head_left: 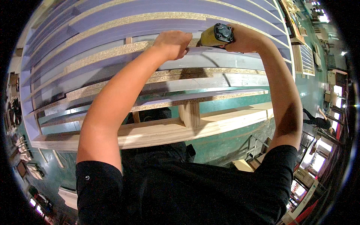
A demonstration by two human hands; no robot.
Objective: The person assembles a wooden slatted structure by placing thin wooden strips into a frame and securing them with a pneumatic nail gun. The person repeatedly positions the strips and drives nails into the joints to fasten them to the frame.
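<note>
nailer (216, 35), yellow, was gripped in my right hand (243, 39); my left hand (173, 44), closed on the far board (112, 52), sat near, so a slipped shot could hit it.

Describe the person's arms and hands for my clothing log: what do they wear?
Both forearms are bare. Short black sleeves end at the upper arms; the left sleeve has a small pale round mark. The left hand and right hand show no gloves.
</note>
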